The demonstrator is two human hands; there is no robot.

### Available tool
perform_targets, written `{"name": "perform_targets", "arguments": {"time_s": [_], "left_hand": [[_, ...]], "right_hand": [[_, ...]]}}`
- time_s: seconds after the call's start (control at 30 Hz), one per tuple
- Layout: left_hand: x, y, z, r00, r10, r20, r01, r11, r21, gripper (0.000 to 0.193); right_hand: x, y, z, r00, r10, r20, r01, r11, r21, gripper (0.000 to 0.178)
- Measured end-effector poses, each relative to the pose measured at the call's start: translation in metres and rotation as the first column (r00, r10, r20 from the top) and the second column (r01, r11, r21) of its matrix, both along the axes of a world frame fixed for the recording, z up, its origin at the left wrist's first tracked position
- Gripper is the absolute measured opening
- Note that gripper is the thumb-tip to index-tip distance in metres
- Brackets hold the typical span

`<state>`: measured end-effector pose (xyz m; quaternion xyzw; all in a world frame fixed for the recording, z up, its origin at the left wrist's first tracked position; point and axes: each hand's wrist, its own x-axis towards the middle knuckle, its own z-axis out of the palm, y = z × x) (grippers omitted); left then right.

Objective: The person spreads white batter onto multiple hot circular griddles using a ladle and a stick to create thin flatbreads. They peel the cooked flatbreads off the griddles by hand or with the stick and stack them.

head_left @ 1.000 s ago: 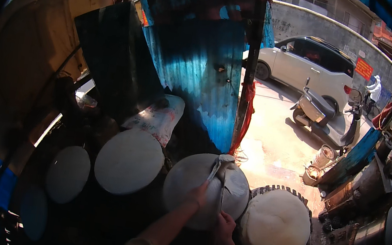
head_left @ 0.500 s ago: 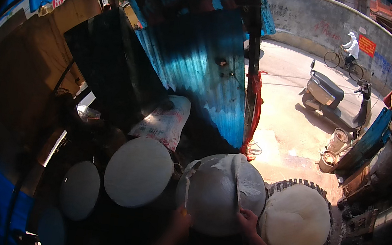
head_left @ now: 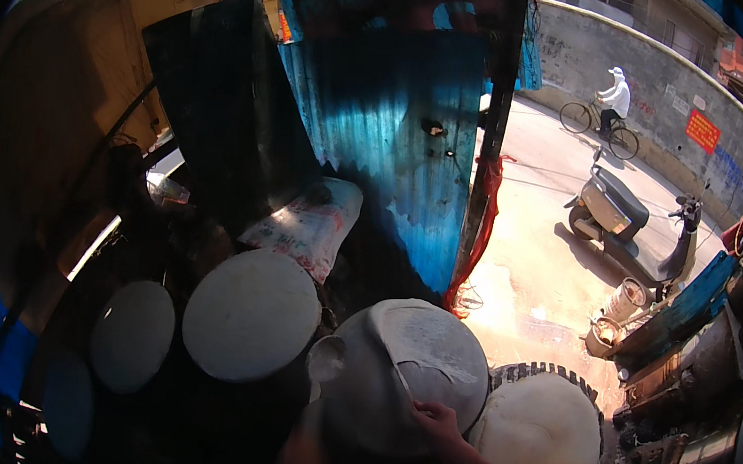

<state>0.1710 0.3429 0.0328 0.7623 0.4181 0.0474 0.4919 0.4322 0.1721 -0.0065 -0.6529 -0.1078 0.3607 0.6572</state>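
A large round grey pan [head_left: 356, 410] lies in front of me, with a wet-looking white layer [head_left: 442, 337] over its far part. My right hand [head_left: 437, 422] is closed round the near end of a thin flat scraper [head_left: 397, 369], which lies across the pan along the edge of that layer. My left hand [head_left: 303, 446], dark and smeared by motion, is closed round the handle of a ladle [head_left: 327, 359]. The ladle's bowl is up beside the pan's left rim. Whether it holds anything I cannot tell.
Round pale sheets lie on both sides: one right [head_left: 542, 436] on a dark toothed-rim base, another left [head_left: 251, 315], a smaller one [head_left: 132, 336] farther left. A printed sack [head_left: 306, 223] leans behind. Outside stand buckets [head_left: 606, 333] and a scooter [head_left: 631, 211]; a cyclist [head_left: 613, 104] passes.
My left hand has moved left, bringing the ladle beside the pan. My right hand and the scraper have shifted left, and the white layer's shape has changed. The cyclist has moved left; the view has turned slightly.
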Motion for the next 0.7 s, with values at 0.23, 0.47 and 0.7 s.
{"name": "perform_targets", "arguments": {"time_s": [0.23, 0.47, 0.7], "left_hand": [[-0.025, -0.038, 0.143, 0.819, 0.498, 0.286, -0.053, 0.561, -0.826, 0.046], [-0.058, -0.045, 0.157, 0.649, 0.687, 0.327, 0.010, 0.422, -0.906, 0.048], [-0.033, -0.051, 0.148, 0.520, 0.770, 0.370, 0.171, 0.330, -0.928, 0.044]], "right_hand": [[0.080, -0.034, 0.009, 0.988, -0.156, -0.012, 0.155, 0.988, -0.020, 0.023], [0.079, -0.074, 0.057, 0.952, 0.168, -0.255, -0.183, 0.982, -0.037, 0.024], [0.068, -0.024, 0.035, 0.937, 0.250, -0.245, -0.281, 0.954, -0.101, 0.025]]}}
